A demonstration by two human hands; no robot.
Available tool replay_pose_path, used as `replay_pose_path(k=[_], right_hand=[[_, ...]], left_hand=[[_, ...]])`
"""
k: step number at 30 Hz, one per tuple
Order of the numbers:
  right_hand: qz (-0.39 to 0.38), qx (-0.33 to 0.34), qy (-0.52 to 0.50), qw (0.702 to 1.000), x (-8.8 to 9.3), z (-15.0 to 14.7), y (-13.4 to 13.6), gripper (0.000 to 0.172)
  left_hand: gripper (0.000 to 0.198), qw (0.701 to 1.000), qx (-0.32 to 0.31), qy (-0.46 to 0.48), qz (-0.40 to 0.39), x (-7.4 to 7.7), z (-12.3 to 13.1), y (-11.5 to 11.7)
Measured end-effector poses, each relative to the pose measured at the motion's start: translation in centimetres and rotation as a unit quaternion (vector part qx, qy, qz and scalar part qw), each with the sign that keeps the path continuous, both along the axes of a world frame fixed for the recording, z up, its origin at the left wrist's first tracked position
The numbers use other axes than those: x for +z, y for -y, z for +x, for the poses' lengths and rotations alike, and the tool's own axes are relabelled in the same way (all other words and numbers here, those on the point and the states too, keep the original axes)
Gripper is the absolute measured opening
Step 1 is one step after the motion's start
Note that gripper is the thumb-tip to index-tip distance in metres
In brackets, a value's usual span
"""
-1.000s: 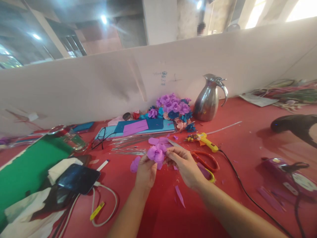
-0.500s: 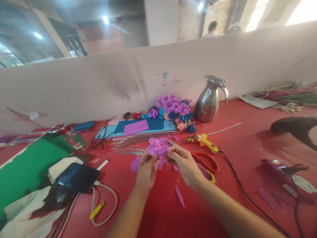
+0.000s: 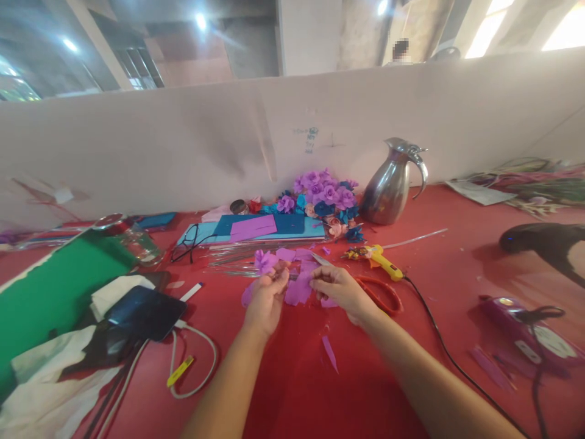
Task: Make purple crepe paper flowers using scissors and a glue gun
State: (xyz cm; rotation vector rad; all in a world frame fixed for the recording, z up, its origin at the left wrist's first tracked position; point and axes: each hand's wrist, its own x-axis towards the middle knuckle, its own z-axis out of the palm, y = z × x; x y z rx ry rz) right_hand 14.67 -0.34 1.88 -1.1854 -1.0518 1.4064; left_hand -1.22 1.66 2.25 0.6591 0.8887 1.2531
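Observation:
A purple paper flower (image 3: 265, 261) is pinched in my left hand (image 3: 265, 302), its bloom leaning to the left above the fingers. My right hand (image 3: 338, 291) has its thumb and fingers closed on the right edge of a purple paper petal (image 3: 299, 290). More loose purple petals (image 3: 287, 254) lie on the red table just beyond and between the hands. Red-handled scissors (image 3: 386, 299) rest partly beneath my right hand, the blade tip showing past the knuckles. A thin purple paper scrap (image 3: 329, 355) lies nearer to me.
Beyond the hands are a pile of finished paper flowers (image 3: 326, 192), coloured paper sheets (image 3: 253, 227), eyeglasses (image 3: 189, 244) and a steel jug (image 3: 390, 186). A yellow glue gun (image 3: 384, 263) trails its cord right, near a purple power strip (image 3: 532, 335). Leftward lie a phone (image 3: 145, 312) and white cable.
My hands have moved apart. The flower has swung left with my left hand, while my right hand has left the flower and come down to a loose petal.

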Motion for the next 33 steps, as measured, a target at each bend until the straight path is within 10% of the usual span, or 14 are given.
replay_pose_path(k=[8, 14, 26, 30, 33], right_hand=[[0.069, 0.002, 0.028, 0.997, -0.4, -0.3, 0.1, 0.02], [0.016, 0.035, 0.006, 0.999, -0.8, -1.3, 0.4, 0.029], [0.028, 0.031, 0.013, 0.999, -1.4, -1.9, 0.4, 0.026], [0.082, 0.052, 0.224, 0.97, 0.1, 0.3, 0.5, 0.011], [0.104, 0.071, 0.478, 0.869, 1.6, 3.4, 1.4, 0.013]], left_hand=[[0.027, 0.986, -0.064, -0.149, 0.021, -1.0, 0.4, 0.2], [0.027, 0.993, 0.02, -0.114, -0.019, -0.8, 0.3, 0.0], [0.031, 0.995, -0.043, -0.06, -0.067, 0.0, 0.8, 0.7], [0.029, 0.994, 0.02, -0.062, -0.089, -0.3, 0.6, 0.4], [0.03, 0.991, 0.046, -0.06, -0.107, -0.6, 0.3, 0.0]])
